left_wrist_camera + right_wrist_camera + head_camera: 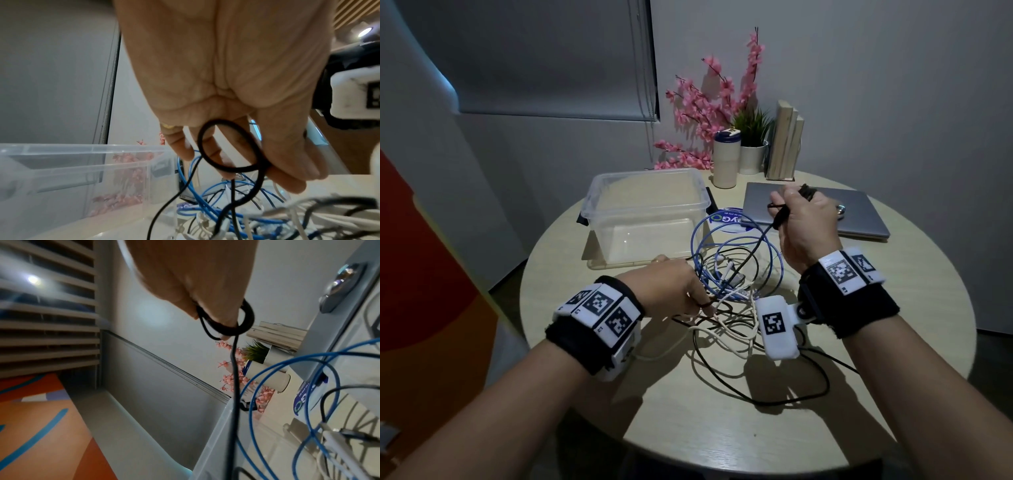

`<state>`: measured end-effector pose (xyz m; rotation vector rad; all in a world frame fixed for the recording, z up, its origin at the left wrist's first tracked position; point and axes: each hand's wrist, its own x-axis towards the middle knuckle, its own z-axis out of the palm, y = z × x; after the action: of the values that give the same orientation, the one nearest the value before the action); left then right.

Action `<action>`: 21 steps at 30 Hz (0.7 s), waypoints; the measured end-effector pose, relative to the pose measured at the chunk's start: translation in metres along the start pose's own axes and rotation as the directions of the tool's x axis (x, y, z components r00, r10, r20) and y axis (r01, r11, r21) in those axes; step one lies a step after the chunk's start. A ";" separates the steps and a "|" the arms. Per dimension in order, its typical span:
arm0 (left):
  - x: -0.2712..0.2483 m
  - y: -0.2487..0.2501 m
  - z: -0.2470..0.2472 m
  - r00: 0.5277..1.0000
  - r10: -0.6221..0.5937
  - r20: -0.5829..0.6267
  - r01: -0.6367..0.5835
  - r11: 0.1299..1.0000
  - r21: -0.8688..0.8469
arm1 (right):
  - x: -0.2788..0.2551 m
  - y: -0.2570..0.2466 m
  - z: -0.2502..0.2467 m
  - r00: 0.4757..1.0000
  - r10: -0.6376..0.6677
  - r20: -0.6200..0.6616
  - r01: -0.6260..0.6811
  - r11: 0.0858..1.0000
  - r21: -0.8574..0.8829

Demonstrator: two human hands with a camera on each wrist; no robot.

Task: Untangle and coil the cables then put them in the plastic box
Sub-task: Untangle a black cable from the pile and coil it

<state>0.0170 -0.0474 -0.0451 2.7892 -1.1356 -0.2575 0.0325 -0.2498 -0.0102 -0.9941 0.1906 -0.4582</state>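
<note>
My right hand (803, 222) is raised above the tangle (726, 294), fingers curled tight round a small coil of the black cable (226, 324); from the fist that cable runs taut, down toward the heap. My left hand (671, 287) sits low at the near-left edge of the tangle, thumb and fingers pinching a loop of black cable (228, 147); same cable or another, can't tell. The tangle lies mid-surface: blue cable (709, 240) loops on its far side, white cable (729, 329) and more black on the near side. The plastic box (647, 209) stands open just beyond the tangle to its left, nothing in it that I can see. What matters next, I judge: the free black length runs from the right fist back toward the left hand, so the left hand, nearer the knot, feeds slack while the right winds. A closed laptop (859, 212) lies beyond the tangle to the right.
</note>
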 end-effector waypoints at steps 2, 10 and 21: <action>-0.001 -0.003 -0.004 0.999 0.025 -0.044 -0.025 1.000 -0.011 | 0.001 0.000 -0.001 0.999 -0.020 -0.030 0.019 0.999 -0.049; -0.005 0.000 -0.010 1.000 -0.016 -0.008 0.016 0.998 -0.067 | 0.004 0.007 -0.003 0.996 -0.086 -0.013 0.084 0.990 -0.109; -0.010 -0.006 -0.034 0.916 -0.059 -0.397 -0.082 0.941 -0.329 | -0.004 0.006 -0.016 0.937 -0.014 0.350 0.308 0.509 -0.804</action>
<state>0.0208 -0.0351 -0.0120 2.3771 -0.9057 0.1140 0.0249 -0.2576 -0.0245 -2.0843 0.0257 -0.3657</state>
